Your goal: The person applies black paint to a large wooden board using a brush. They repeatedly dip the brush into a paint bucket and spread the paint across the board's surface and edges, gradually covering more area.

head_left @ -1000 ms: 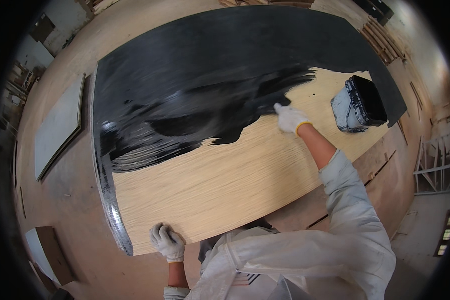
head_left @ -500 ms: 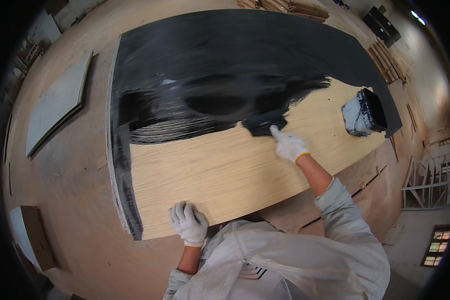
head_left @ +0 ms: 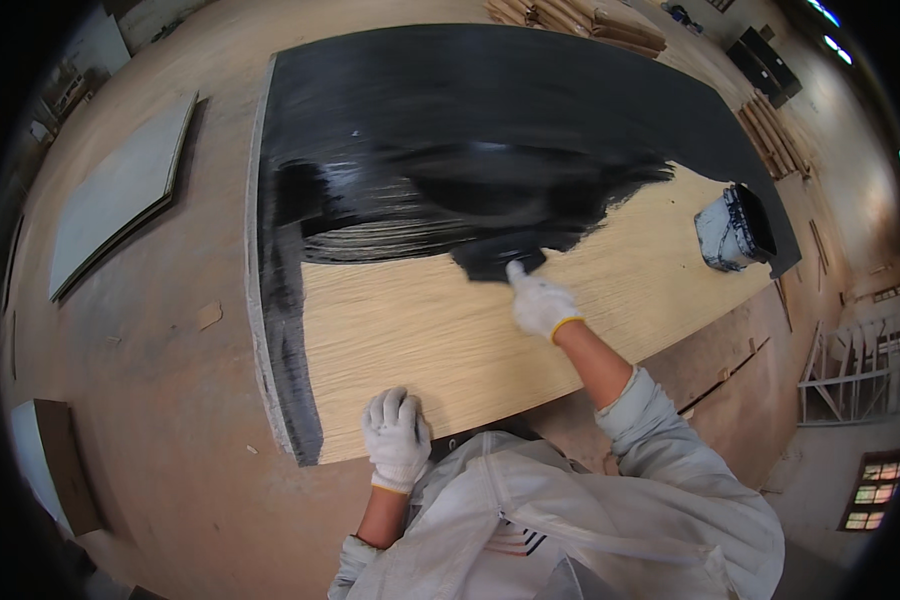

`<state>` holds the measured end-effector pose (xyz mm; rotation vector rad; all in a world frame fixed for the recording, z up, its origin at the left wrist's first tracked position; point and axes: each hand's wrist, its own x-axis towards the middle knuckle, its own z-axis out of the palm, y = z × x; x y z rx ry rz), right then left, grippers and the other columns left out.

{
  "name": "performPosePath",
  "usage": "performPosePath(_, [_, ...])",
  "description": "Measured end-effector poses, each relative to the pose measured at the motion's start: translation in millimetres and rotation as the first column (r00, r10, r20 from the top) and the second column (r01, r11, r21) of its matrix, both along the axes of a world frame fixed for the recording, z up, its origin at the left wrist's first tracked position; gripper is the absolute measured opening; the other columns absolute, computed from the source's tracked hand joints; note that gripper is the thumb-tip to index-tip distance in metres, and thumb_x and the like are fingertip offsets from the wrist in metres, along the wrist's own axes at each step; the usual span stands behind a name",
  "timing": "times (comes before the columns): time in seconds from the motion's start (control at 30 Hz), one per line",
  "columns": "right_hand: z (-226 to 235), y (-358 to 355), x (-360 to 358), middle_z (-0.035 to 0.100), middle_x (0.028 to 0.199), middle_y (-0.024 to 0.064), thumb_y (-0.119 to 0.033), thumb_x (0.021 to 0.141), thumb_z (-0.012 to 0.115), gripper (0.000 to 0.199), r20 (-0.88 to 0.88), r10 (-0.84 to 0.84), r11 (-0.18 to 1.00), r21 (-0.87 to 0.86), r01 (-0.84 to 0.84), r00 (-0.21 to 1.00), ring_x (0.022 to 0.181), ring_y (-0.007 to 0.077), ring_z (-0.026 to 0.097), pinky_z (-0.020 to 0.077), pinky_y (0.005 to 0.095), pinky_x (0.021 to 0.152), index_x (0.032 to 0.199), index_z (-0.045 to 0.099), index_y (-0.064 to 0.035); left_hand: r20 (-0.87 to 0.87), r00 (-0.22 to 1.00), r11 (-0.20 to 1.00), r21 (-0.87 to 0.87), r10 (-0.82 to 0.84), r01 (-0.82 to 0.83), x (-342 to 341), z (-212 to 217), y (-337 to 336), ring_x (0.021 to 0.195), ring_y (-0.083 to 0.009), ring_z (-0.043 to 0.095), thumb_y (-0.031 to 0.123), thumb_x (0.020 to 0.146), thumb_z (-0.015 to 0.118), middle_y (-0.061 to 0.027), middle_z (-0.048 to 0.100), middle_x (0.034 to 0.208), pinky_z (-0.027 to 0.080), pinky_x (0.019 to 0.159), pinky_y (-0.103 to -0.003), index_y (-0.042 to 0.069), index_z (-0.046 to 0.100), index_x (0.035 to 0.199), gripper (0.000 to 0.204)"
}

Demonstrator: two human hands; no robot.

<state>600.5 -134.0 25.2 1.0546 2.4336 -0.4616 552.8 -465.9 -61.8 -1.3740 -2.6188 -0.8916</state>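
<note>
A large wooden board [head_left: 450, 350] lies before me, its far part covered in black paint [head_left: 470, 85] and its near part bare pale wood. My right hand [head_left: 544, 305], in a white knit glove, grips a wide, flat, black-smeared spreader [head_left: 492, 259] at the border between wet paint and bare wood. Its handle is mostly hidden by the hand. Glossy streaks trail left of the tool. My left hand [head_left: 397, 440], gloved too, rests at the board's near edge with fingers laid on the wood, holding nothing. A paint-smeared square bucket [head_left: 717, 236] stands on the board's right part.
To the left, a pale panel stack [head_left: 125, 200] lies on the floor, with a box-like piece [head_left: 55, 465] nearer to me. Brown bundles [head_left: 770, 135] lie beyond the board's right end. A metal frame [head_left: 850, 375] stands at far right.
My right hand has drawn the spreader leftward along the paint's edge. The left hand stays at the near edge. The whole view has shifted slightly, with the board appearing farther right.
</note>
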Motion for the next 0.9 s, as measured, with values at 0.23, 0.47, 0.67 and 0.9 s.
performPosePath(0.23, [-20.6, 55.0, 13.9, 0.063, 0.148, 0.0288, -0.013, 0.097, 0.047, 0.069, -0.034, 0.070, 0.996, 0.066, -0.067, 0.997, 0.133, 0.0437, 0.065, 0.0507, 0.0545, 0.111, 0.166, 0.042, -0.0158, -0.053, 0.998, 0.998, 0.050, 0.037, -0.034, -5.9, -12.4, -3.9, 0.121, -0.0344, 0.062, 0.012, 0.079, 0.074, -0.0110, 0.065, 0.126, 0.046, 0.102, -0.052, 0.012, 0.067, 0.112, 0.034])
performPosePath(0.47, [-20.5, 46.5, -126.6, 0.073, 0.132, 0.0262, -0.012, 0.097, 0.050, 0.057, -0.051, 0.284, 0.955, 0.104, -0.277, 0.958, 0.122, 0.0431, 0.071, 0.0578, 0.0526, 0.100, 0.153, 0.054, -0.0063, -0.095, 0.995, 0.997, 0.073, 0.038, -0.031, -5.4, -19.9, -2.0, 0.121, -0.0349, 0.063, 0.015, 0.077, 0.074, -0.0119, 0.065, 0.125, 0.048, 0.101, -0.052, 0.009, 0.066, 0.113, 0.037])
performPosePath(0.67, [2.9, -67.0, -151.3, 0.073, 0.126, 0.0311, -0.010, 0.097, 0.049, 0.058, 0.056, 0.574, 0.819, -0.025, -0.574, 0.817, 0.120, 0.0470, 0.072, 0.0580, 0.0535, 0.099, 0.154, 0.047, 0.0024, -0.080, 0.995, 0.995, 0.083, 0.067, -0.061, -7.7, -22.9, -8.0, 0.122, -0.0350, 0.063, 0.015, 0.076, 0.075, -0.0120, 0.065, 0.127, 0.049, 0.101, -0.052, 0.010, 0.066, 0.112, 0.038])
performPosePath(0.9, [-13.6, -30.6, -155.2, 0.074, 0.121, 0.0344, -0.011, 0.095, 0.056, 0.053, -0.003, 0.313, 0.939, 0.150, -0.309, 0.950, 0.112, 0.0462, 0.076, 0.0598, 0.0536, 0.096, 0.143, 0.051, 0.0108, -0.038, 0.998, 0.996, 0.085, 0.042, -0.039, -5.7, -26.4, -2.8, 0.123, -0.0350, 0.062, 0.015, 0.074, 0.076, -0.0123, 0.065, 0.126, 0.050, 0.102, -0.053, 0.009, 0.066, 0.110, 0.038])
